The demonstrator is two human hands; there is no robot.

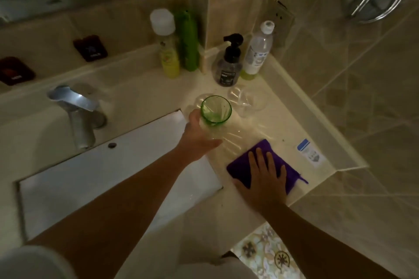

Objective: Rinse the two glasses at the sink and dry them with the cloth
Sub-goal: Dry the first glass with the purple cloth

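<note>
Glasses counted: two. One green glass (216, 109) stands upright, mouth up, on the pale counter (267, 129) just right of the sink (118, 165); the left hand (199, 140) holds it from the near side, fingers curled round its lower wall, thumb pointing right along its base. One clear glass (248, 101) stands apart to the right of it, untouched, near the back corner. Cloths: one, purple (264, 165), lying flat on the counter near the front edge. The right hand (264, 176) rests palm down on it, fingers straight and slightly spread, thumb out to the left. Taps: one chrome faucet (77, 115) at the left behind the basin; no water is visible at its spout. Bottles at the back wall: five, namely one yellow-green with white cap (166, 50), one green (187, 41), one dark pump dispenser (229, 63), one clear with white cap (258, 50); the fifth, a low yellow-green shape behind the clear one, cannot be told for certain. One white and blue sachet (309, 154) lies right of the cloth
</note>
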